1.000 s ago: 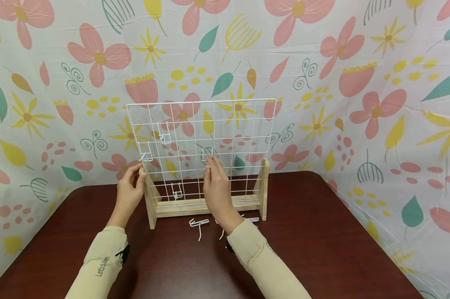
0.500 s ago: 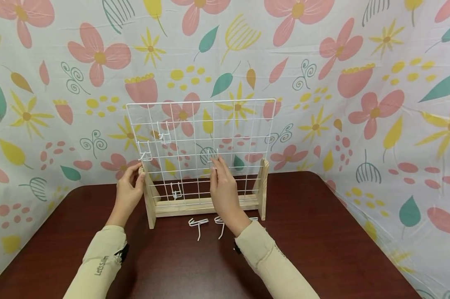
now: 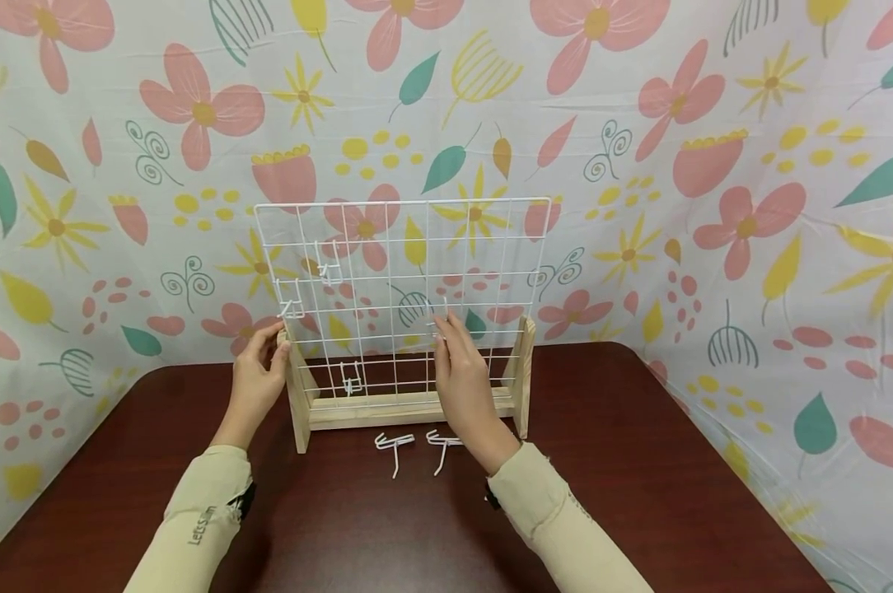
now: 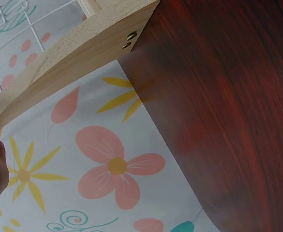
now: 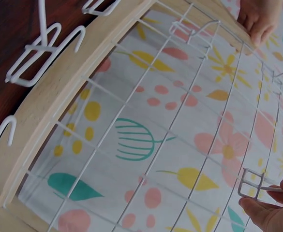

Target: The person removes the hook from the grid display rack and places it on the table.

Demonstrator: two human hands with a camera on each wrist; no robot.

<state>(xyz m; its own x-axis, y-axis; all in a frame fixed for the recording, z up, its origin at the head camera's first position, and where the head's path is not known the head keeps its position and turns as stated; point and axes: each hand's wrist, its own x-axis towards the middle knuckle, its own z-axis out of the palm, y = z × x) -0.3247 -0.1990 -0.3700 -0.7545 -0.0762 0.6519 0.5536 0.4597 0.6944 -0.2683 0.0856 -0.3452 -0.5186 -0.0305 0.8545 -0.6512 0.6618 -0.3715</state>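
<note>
My left hand [image 3: 257,371] grips the top of the left wooden upright of the stand [image 3: 409,416], thumb in front. A white wire grid panel [image 3: 402,202] stands upright in it. Between thumb and fingers my right hand [image 3: 467,387] pinches a white wire hook [image 5: 251,183], its square back facing the grid, right of the panel's middle. On the grid's left half hang three similar hooks: an upper one [image 3: 331,270], one at the left edge [image 3: 291,305] and a low one [image 3: 352,380].
Loose wire hooks, a left one [image 3: 395,445] and a right one [image 3: 443,442], lie on the dark wooden table [image 3: 357,527] before the stand. The right forearm covers part of the table there. A flowered cloth [image 3: 639,107] hangs behind and to the right.
My right hand, with its hook, has shifted right and slightly down along the grid. My left hand has stayed on the upright.
</note>
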